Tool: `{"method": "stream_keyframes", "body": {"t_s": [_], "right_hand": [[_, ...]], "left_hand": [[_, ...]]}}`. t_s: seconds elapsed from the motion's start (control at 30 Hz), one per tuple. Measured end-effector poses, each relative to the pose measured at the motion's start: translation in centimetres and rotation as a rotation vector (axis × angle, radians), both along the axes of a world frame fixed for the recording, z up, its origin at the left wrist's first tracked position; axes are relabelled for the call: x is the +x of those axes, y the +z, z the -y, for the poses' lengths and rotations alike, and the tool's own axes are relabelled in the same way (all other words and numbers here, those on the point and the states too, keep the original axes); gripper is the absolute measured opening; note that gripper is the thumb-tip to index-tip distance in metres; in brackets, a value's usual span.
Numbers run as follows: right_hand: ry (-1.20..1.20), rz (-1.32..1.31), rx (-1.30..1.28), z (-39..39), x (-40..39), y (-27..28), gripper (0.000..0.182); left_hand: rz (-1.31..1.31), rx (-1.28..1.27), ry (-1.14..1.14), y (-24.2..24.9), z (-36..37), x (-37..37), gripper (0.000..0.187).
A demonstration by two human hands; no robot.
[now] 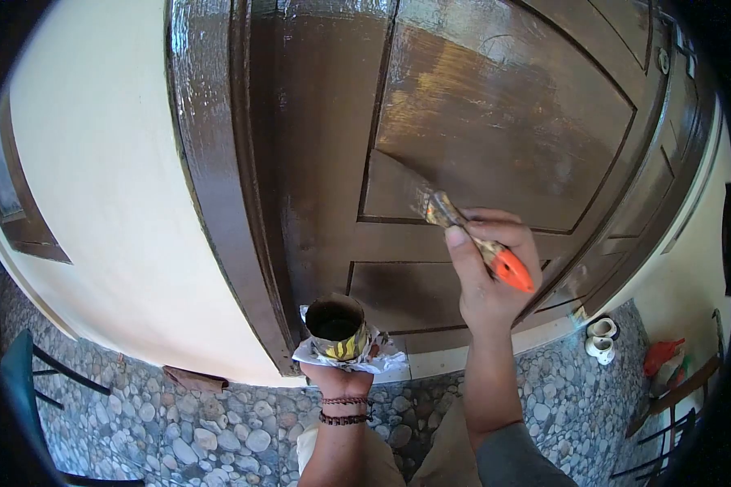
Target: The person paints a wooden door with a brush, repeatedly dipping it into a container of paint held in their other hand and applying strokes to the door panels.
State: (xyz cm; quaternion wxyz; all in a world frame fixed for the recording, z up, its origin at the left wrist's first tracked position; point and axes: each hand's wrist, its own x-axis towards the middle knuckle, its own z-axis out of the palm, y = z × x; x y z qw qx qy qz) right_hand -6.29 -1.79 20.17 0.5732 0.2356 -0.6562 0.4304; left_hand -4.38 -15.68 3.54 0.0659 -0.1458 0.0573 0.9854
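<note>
A brown wooden door (495, 138), its recessed rectangular panels edged by dark grooves, shows a glossy, streaked surface with amber-toned patches as a right hand (499, 260) holds a paintbrush (512, 269) in front of it. The right fingers are closed around the brush's paint-crusted handle, which ends in a bright orange tip; the bristle end points at the lower left of a large panel, though whether it touches cannot be told. Below, at the foot of the door, the left hand (339, 378), palm up, supports a round, open-topped tin (337, 321) with dark contents and yellow-and-dark markings, on crumpled white wrapping (390, 359). That wrapping and the tin hide most of the left fingers, so how far they are open cannot be told. Braided dark bracelets (345, 419) circle the left wrist above a floor (244, 422) of rounded grey pebbles, beside a smooth cream wall (105, 146).
</note>
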Motion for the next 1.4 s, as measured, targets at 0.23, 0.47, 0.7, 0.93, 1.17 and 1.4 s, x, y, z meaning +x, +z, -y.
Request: {"method": "stream_keyframes", "body": {"t_s": [0.23, 0.47, 0.7, 0.93, 1.17, 1.4], "right_hand": [[-0.030, -0.033, -0.081, -0.1, 1.0, -1.0, 0.016], [-0.181, 0.005, -0.109, -1.5, 0.9, -1.3, 0.016], [-0.105, -0.022, -0.013, -1.4, 0.3, -0.7, 0.016], [0.002, -0.058, -0.547, -6.9, 2.1, 0.1, 0.016], [-0.119, 0.088, -0.403, -6.2, 1.0, -0.6, 0.016], [-0.040, 0.015, -0.160, -4.2, 1.3, 0.0, 0.016]], "left_hand": [[0.008, 0.020, 0.028, 0.2, -0.2, 0.1, 0.046], [0.050, 0.038, 0.037, 1.2, -0.3, 0.2, 0.048], [0.024, 0.077, 0.020, 0.8, -0.5, 0.1, 0.051], [0.016, 0.068, 0.030, 1.1, -0.7, 0.3, 0.050], [0.033, 0.017, -0.003, 1.2, -1.2, 0.4, 0.048], [-0.020, 0.019, 0.004, 1.2, -1.3, 0.4, 0.047]]}}
